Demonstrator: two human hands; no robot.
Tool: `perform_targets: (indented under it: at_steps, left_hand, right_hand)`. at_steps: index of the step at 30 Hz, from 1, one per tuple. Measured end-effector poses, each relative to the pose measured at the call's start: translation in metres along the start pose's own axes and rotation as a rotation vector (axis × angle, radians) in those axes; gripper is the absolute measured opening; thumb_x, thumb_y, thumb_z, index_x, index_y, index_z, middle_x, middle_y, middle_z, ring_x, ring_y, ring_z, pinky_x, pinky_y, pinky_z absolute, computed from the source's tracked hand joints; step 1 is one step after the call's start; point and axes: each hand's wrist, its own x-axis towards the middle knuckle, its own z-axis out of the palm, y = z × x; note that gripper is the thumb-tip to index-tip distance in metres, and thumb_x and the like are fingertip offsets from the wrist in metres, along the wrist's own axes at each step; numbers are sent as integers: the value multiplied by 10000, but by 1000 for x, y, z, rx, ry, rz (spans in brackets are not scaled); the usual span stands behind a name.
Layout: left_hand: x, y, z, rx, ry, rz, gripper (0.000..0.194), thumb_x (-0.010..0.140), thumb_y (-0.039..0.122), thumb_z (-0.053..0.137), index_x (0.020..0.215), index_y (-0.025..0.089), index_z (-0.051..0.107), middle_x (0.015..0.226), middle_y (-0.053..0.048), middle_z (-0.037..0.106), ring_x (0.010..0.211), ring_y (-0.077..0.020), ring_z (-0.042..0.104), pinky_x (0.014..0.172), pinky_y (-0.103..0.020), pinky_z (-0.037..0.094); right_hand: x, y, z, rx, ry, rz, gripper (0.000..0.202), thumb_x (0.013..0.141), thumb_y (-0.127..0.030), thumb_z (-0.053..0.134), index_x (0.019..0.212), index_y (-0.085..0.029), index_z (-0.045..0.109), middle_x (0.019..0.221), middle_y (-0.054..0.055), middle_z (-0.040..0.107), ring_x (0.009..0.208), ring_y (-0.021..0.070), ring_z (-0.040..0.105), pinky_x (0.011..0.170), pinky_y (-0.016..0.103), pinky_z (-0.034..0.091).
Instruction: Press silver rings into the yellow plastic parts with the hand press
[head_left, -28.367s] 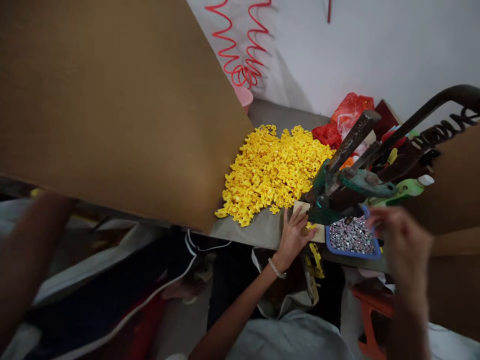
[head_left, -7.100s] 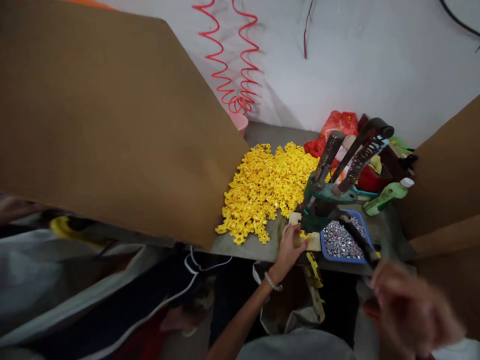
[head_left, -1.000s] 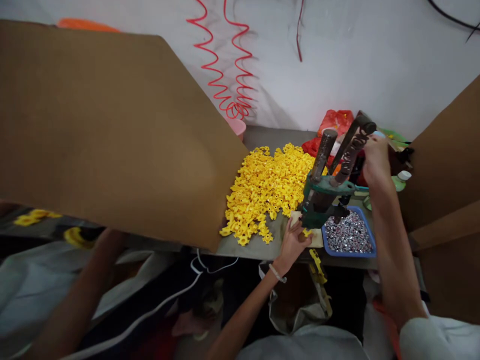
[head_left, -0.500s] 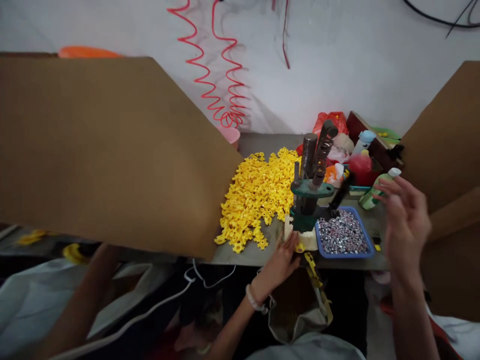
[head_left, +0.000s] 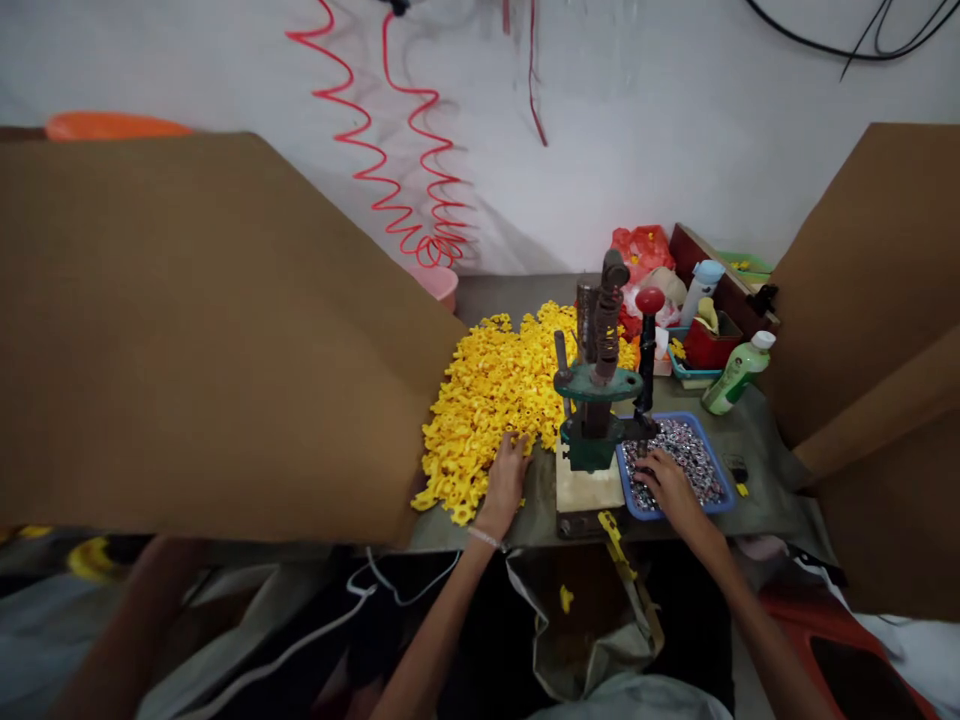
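My left hand [head_left: 505, 486] is at the near right edge of a heap of yellow plastic pieces [head_left: 495, 380], its fingertips closed around a piece there. My right hand [head_left: 670, 488] reaches into a blue tray [head_left: 709, 508] of small shiny metal parts [head_left: 686, 450]. Its fingers are bent together; anything between them is too small to make out. Between my hands stands a green hand press [head_left: 592, 440] on a pale base block [head_left: 589, 490]. The press lever with its red knob [head_left: 649, 299] points upward. A single yellow piece [head_left: 566, 598] shows over the open bag [head_left: 555, 660] below the table edge.
Cardboard panels [head_left: 225, 350] flank the table at left and right. Behind the tray are a green bottle [head_left: 739, 375], a blue-capped bottle [head_left: 702, 290] and a red bag [head_left: 641, 250]. Red coiled hoses [head_left: 431, 180] hang on the wall. Another person's arm [head_left: 127, 620] shows at lower left.
My left hand has moved left from the press base to the yellow heap. My right hand has come down into the tray. The lever now stands upright, and a yellow piece has left the base.
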Motion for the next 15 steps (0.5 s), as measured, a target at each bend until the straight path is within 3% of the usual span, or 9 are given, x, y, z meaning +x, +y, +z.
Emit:
perform_targets:
  at_steps: [3, 7, 10, 12, 15]
  left_hand:
    - [2, -5, 0, -64, 3, 15, 326, 878, 128, 493, 1194, 197, 535, 1252, -117, 505, 1090, -247, 588, 879, -391, 530]
    - [3, 0, -9, -162, 25, 34, 195, 896, 164, 481, 1040, 202, 607, 1137, -67, 579, 1065, -210, 601, 930, -378, 513]
    - [-8, 22, -15, -223, 71, 9, 193, 908, 232, 497, 1077, 200, 583, 1128, -66, 595, 1041, -204, 609, 929, -379, 509]
    - [-21, 43, -14, -289, 79, -15, 294, 892, 276, 543, 1179, 215, 531, 1129, -62, 609, 1024, -203, 614, 918, -374, 509]
    - [-35, 72, -5, -476, 7, -55, 433, 839, 289, 626, 1250, 243, 498, 1147, -58, 621, 1066, -215, 600, 950, -381, 481]
  right_hand:
    - [2, 1, -4, -16, 17, 10, 191, 881, -214, 489, 850, -165, 672, 872, 66, 606, 848, 180, 577, 802, 335, 483]
    - [0, -3, -13, -64, 106, 28, 214, 896, -252, 483, 859, -148, 667, 904, 88, 602, 894, 207, 550, 824, 371, 462]
    - [-4, -14, -22, -105, 209, -3, 206, 902, -268, 496, 918, -151, 665, 972, 90, 600, 936, 196, 544, 853, 358, 457]
    - [-7, -28, -24, -134, 238, -58, 198, 907, -262, 498, 929, -163, 667, 960, 77, 604, 926, 181, 546, 849, 341, 457]
    - [-9, -51, -16, -158, 219, -173, 177, 906, -223, 503, 920, -176, 673, 919, 63, 607, 897, 165, 547, 828, 314, 461]
